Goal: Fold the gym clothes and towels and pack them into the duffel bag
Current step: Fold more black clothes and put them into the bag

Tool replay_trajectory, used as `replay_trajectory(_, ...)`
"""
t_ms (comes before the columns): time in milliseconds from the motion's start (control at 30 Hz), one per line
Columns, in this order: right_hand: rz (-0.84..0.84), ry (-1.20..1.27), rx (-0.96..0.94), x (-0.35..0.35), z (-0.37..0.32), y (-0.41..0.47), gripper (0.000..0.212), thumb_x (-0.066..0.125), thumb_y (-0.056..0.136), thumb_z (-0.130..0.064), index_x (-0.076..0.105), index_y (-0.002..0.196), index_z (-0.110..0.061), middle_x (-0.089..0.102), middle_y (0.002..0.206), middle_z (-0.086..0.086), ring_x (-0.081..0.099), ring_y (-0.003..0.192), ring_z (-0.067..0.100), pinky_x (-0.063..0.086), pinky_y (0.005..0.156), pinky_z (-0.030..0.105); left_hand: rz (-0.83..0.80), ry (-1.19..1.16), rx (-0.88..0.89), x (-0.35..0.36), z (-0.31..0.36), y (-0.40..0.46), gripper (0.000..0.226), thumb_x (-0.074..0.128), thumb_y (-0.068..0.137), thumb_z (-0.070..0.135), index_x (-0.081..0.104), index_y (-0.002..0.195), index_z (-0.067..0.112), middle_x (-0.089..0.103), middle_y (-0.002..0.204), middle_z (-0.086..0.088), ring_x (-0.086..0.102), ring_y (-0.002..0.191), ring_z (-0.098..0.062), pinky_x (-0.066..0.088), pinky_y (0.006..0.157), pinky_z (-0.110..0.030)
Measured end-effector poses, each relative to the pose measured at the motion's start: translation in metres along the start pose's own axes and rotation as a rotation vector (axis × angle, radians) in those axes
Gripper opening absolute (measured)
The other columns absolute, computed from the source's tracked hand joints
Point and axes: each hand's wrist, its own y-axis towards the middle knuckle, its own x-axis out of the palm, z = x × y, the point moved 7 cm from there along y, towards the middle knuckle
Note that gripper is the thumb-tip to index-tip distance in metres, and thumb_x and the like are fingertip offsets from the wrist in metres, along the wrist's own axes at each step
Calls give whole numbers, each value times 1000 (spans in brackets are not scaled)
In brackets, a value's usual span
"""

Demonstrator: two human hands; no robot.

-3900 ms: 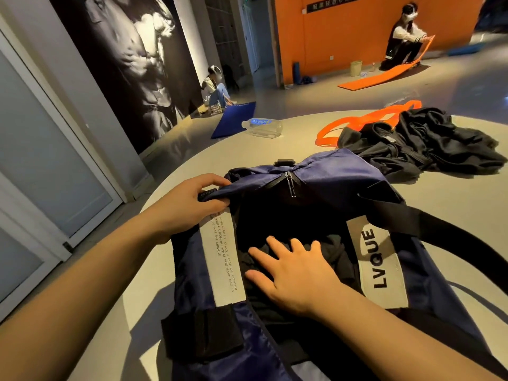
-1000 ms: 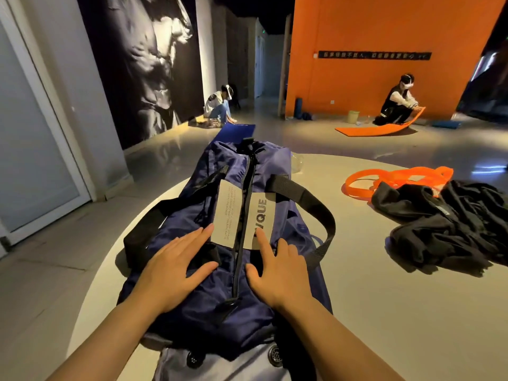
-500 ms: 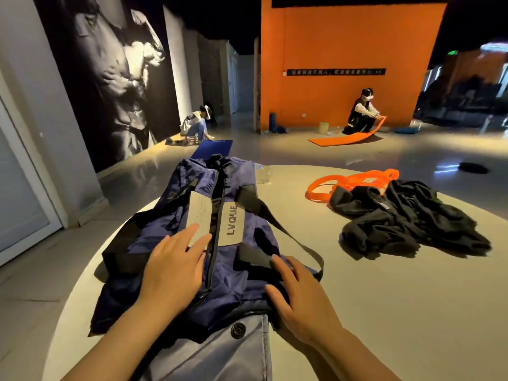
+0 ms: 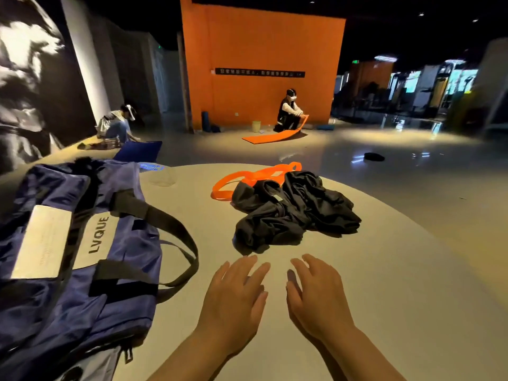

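So I've got the navy duffel bag at the desk's left edge, crumpled black gym clothes mid-desk, and left hand plus right hand empty, fingers relaxed, so I reckon grabbing that pile to fold comes next.

On the bench the bag lies at the left, its strap looping out to the right onto the bench top. The clothes sit in a heap right of the bag, well apart from it and farther back. A band lies behind the heap, partly under its far edge. A bottle lies at the far rim, just behind the bag's right corner. The left hand and right hand are side by side over the bench, before the heap and right of the bag, touching neither. Beyond the bench, on the floor, lie two mats, each with a person beside it.
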Motion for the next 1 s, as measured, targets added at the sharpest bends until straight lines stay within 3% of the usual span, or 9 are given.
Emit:
replay_trajectory(100, -62, -61, 48, 0, 39, 32, 49, 34, 96, -47, 41, 141, -28, 37, 150, 0, 33, 139, 22, 19, 115, 47, -40, -9, -71, 27, -8, 41, 53, 52, 83, 46, 54, 133, 27, 53, 139, -5, 53, 126, -28, 40, 99, -47)
replay_trajectory(167, -77, -97, 83, 1, 62, 52, 52, 29, 98, -50, 28, 146, -30, 24, 155, -3, 19, 144, 18, 5, 117, 47, -29, -19, -98, 40, -15, 68, 57, 49, 86, 47, 46, 139, 27, 42, 148, -8, 41, 136, -31, 31, 105, -51)
replay_trajectory(267, -91, -94, 153, 4, 86, 72, 55, 27, 98, -52, 22, 148, -31, 22, 156, -3, 16, 144, 18, 6, 117, 49, -4, -17, -68, 55, -19, 101, 61, 44, 88, 53, 35, 144, 32, 29, 155, -6, 22, 143, -27, 16, 110, -50)
replay_trajectory(367, -113, -65, 181, 12, 94, 77, 54, 26, 98, -52, 21, 147, -32, 25, 154, -6, 20, 143, 17, 9, 117, 50, -127, -50, -40, 72, -19, 118, 63, 33, 90, 63, 26, 148, 39, 18, 159, 4, 12, 146, -18, 9, 119, -47)
replay_trajectory(533, -95, -39, 192, 12, 97, 75, 54, 28, 98, -52, 21, 148, -32, 26, 154, -6, 21, 143, 18, 7, 117, 49, -158, -100, -52, 68, -17, 111, 72, 23, 82, 73, 47, 139, 36, 44, 146, 6, 39, 134, -16, 31, 112, -41)
replay_trajectory(700, -25, 26, 228, 2, 98, 71, 61, 32, 97, -55, 14, 151, -33, 19, 159, -1, 18, 145, 21, 16, 118, 47, -65, -96, -10, 37, 0, 60, 59, 32, 86, 69, 69, 114, 32, 68, 112, 7, 66, 101, -16, 55, 82, -40)
replay_trajectory(800, 70, 27, 234, -10, 97, 69, 58, 35, 97, -50, 19, 151, -32, 23, 157, 1, 22, 144, 23, 23, 116, 48, -51, -80, 0, 12, 7, 17, 63, 20, 91, 69, 67, 114, 34, 69, 104, 14, 67, 92, -10, 54, 78, -37)
replay_trajectory(1000, 53, -6, 188, -11, 91, 56, 56, 35, 98, -49, 22, 150, -31, 25, 156, 3, 24, 143, 24, 21, 116, 49, 43, -93, 28, -38, 26, -56, 62, 29, 90, 69, 71, 110, 29, 68, 79, 18, 61, 69, -6, 37, 82, -26)
